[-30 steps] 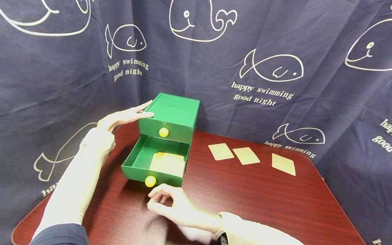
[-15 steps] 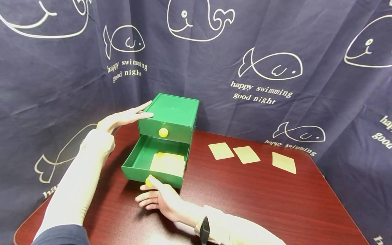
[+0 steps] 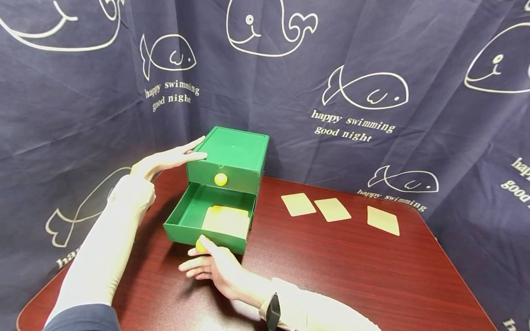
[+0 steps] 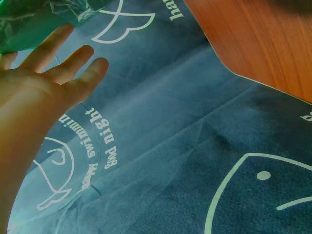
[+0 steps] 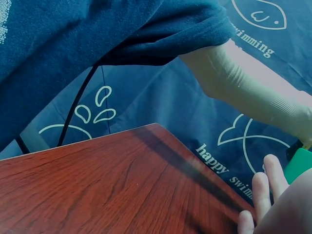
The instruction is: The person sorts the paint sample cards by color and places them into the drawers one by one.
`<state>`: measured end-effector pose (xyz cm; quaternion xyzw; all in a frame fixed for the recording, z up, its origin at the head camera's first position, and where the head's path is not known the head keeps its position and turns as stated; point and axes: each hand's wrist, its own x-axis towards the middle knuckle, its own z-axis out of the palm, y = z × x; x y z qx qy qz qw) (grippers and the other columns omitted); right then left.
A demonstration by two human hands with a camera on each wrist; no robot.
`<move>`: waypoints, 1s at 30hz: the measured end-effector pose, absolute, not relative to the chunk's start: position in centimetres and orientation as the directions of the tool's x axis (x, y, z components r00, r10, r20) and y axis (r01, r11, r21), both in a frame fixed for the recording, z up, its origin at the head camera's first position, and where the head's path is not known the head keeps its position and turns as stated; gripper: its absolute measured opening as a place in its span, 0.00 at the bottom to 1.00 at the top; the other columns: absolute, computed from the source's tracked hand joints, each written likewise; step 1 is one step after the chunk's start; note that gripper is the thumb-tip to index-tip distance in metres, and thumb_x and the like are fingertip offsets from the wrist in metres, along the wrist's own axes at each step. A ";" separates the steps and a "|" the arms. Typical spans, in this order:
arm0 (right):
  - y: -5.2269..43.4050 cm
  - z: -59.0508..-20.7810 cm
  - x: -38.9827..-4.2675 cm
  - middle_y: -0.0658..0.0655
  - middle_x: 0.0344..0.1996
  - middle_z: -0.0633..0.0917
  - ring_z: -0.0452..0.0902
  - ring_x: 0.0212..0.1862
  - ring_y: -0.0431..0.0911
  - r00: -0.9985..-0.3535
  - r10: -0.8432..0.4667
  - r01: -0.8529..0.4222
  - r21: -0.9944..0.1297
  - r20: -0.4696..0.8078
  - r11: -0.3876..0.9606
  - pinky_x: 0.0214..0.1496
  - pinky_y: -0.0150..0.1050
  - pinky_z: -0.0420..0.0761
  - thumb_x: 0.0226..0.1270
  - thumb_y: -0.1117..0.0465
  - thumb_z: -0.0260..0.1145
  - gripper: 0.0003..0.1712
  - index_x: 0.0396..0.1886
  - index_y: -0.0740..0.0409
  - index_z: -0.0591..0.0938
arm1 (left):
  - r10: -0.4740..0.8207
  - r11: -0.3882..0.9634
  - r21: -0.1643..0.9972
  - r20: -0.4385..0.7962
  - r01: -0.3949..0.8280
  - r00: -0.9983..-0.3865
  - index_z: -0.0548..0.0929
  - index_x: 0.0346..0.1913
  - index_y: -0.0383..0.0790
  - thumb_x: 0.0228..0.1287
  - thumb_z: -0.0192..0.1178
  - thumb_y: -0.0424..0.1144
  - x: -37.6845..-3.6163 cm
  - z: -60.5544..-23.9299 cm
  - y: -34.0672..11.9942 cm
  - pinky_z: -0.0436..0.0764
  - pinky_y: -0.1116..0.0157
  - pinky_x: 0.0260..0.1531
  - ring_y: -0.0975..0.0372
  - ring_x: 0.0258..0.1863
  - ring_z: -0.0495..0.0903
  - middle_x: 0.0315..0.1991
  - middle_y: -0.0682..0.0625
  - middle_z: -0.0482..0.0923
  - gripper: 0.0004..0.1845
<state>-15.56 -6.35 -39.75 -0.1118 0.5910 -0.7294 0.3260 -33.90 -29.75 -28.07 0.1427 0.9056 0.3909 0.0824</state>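
The small green plastic two-drawer cabinet [image 3: 225,184] stands on the dark red wooden table [image 3: 352,276], near its back-left edge. Its lower drawer [image 3: 209,220] is pulled out toward the person, with a pale yellow card [image 3: 227,221] lying inside. The right hand [image 3: 215,266] is nearer – fingers straight and spread, index tip touching the yellow round knob [image 3: 200,245] on the drawer front. The drawer's slide axis runs directly away from this hand. The left hand [image 3: 167,158], fingers extended, lies flat against the cabinet's upper left side.

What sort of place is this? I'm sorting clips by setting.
Probably a staged tabletop recording setup, not a lived-in room: a whale-print curtain backs a wooden table holding only a green drawer box and cards.
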 end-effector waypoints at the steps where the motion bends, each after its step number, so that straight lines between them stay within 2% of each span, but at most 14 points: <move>1: -6.3 -39.7 -15.6 0.74 0.49 0.81 0.82 0.31 0.40 -0.763 -0.608 0.343 -0.935 -0.222 -0.089 0.42 0.35 0.75 0.70 0.37 0.49 0.32 0.51 0.61 0.77 | 0.322 0.655 0.730 -0.039 0.193 -0.946 0.39 0.76 0.67 0.68 0.49 0.64 -34.0 -28.1 -29.7 0.41 0.44 0.75 0.54 0.78 0.40 0.79 0.53 0.38 0.42; 5: -6.3 -39.7 -15.8 0.75 0.49 0.81 0.82 0.31 0.40 -0.766 -0.605 0.341 -0.935 -0.216 -0.097 0.42 0.35 0.76 0.70 0.38 0.49 0.31 0.50 0.61 0.77 | 0.323 0.652 0.734 -0.045 0.188 -0.945 0.38 0.76 0.67 0.68 0.49 0.64 -34.1 -28.1 -29.7 0.42 0.43 0.75 0.53 0.77 0.43 0.79 0.53 0.39 0.42; 12: -6.3 -39.7 -16.0 0.76 0.50 0.81 0.82 0.30 0.39 -0.769 -0.602 0.336 -0.937 -0.215 -0.095 0.41 0.34 0.76 0.70 0.38 0.50 0.31 0.50 0.62 0.77 | 0.360 0.636 0.735 -0.011 0.236 -0.933 0.38 0.77 0.60 0.71 0.49 0.58 -34.4 -28.2 -29.8 0.45 0.46 0.75 0.54 0.77 0.45 0.79 0.53 0.38 0.41; 15: -6.2 -39.7 -16.1 0.76 0.49 0.81 0.82 0.30 0.39 -0.770 -0.600 0.335 -0.938 -0.215 -0.094 0.42 0.34 0.76 0.70 0.38 0.50 0.32 0.50 0.63 0.77 | 0.354 0.647 0.726 -0.016 0.233 -0.935 0.38 0.77 0.60 0.70 0.49 0.59 -34.4 -28.3 -29.8 0.45 0.46 0.75 0.54 0.77 0.46 0.79 0.53 0.40 0.42; 24: -6.2 -39.6 -16.6 0.77 0.50 0.79 0.81 0.30 0.40 -0.771 -0.601 0.330 -0.940 -0.212 -0.091 0.42 0.34 0.77 0.70 0.38 0.50 0.34 0.52 0.66 0.77 | 0.363 0.620 0.749 -0.010 0.233 -0.932 0.38 0.78 0.57 0.71 0.50 0.57 -34.3 -28.4 -29.7 0.44 0.47 0.76 0.54 0.77 0.43 0.79 0.51 0.39 0.42; 26: -6.2 -39.7 -16.7 0.76 0.50 0.80 0.81 0.30 0.40 -0.773 -0.598 0.328 -0.940 -0.211 -0.092 0.41 0.34 0.77 0.70 0.38 0.50 0.34 0.52 0.65 0.77 | 0.360 0.628 0.742 -0.009 0.236 -0.933 0.38 0.78 0.58 0.71 0.50 0.58 -34.3 -28.3 -29.7 0.44 0.46 0.75 0.54 0.77 0.43 0.79 0.51 0.39 0.42; 30: -6.2 -39.6 -17.0 0.76 0.49 0.80 0.81 0.31 0.40 -0.777 -0.592 0.325 -0.941 -0.213 -0.089 0.41 0.34 0.77 0.70 0.38 0.50 0.33 0.50 0.64 0.78 | 0.335 0.647 0.733 -0.027 0.209 -0.942 0.39 0.77 0.65 0.69 0.50 0.62 -34.2 -28.3 -29.7 0.43 0.45 0.75 0.56 0.78 0.41 0.79 0.54 0.40 0.42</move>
